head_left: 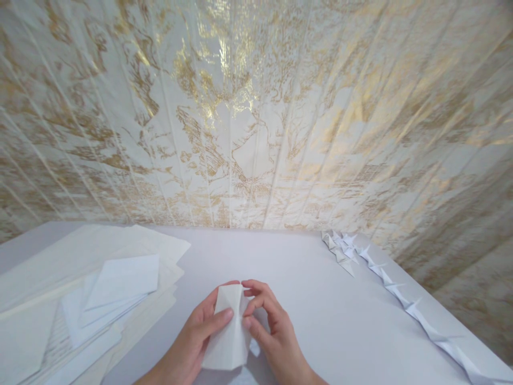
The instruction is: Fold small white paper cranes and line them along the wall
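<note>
A folded sheet of white paper (229, 342) with creases down its length is held up near the table's front edge. My left hand (200, 326) grips it from the left, thumb across its face and fingers behind. On the other side, my right hand (270, 326) pinches the paper's right edge, its thumb and curled fingers close to the upper part. The paper's back and the left fingertips are mostly hidden.
Loose paper sheets (160, 240) and white folded pieces (124, 280) are piled on the left. Several folded paper shapes (395, 289) line the right edge of the white table (256, 251), with a small cluster (340, 251) at the back right. A gold-patterned curtain (248, 133) hangs behind.
</note>
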`<move>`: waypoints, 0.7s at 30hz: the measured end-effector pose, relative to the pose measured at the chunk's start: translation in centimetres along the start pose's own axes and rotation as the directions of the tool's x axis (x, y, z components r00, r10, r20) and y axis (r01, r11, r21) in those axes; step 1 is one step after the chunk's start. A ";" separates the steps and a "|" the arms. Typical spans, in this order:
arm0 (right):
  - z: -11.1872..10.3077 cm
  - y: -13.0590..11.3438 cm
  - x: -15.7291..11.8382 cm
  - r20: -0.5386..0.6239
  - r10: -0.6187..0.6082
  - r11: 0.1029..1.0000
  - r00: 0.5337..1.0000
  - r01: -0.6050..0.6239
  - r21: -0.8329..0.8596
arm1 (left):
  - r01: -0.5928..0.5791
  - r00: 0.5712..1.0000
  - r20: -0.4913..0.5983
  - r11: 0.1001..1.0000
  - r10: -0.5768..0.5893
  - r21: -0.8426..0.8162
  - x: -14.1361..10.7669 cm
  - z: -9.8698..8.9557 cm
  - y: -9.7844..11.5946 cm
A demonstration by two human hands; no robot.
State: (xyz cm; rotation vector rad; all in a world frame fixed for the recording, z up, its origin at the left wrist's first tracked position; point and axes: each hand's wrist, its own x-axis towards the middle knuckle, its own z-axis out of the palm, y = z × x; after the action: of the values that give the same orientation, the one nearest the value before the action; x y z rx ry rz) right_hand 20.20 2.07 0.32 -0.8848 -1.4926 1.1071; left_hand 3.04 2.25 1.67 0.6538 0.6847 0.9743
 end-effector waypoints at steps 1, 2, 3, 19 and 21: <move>0.0 0.0 0.1 0.013 0.012 0.999 1.000 -0.013 0.038 | 0.006 1.000 0.003 1.000 -0.006 -0.015 0.0 0.0 0.0; 0.1 -0.1 0.2 0.024 0.018 0.998 1.000 -0.020 0.067 | 0.013 1.000 0.006 1.000 -0.012 -0.024 0.1 0.1 0.1; 0.1 -0.2 0.2 0.034 0.017 0.996 0.999 -0.020 0.088 | 0.017 1.000 0.011 0.999 -0.017 -0.030 0.1 0.1 0.1; -0.1 -0.3 -0.1 -0.003 -0.068 0.997 0.998 0.068 -0.035 | 0.013 0.999 -0.030 0.999 -0.014 -0.036 0.3 -1.1 0.0; -0.2 -0.3 -0.1 -0.005 -0.083 0.994 0.997 0.083 -0.078 | 0.010 1.000 -0.024 1.000 -0.011 -0.021 0.4 -1.2 -0.2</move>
State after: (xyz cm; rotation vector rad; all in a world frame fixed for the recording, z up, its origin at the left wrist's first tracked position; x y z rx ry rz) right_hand 20.42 1.95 0.55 -0.8712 -1.5605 0.9897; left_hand 2.39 2.77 0.71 0.6202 0.6977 0.9799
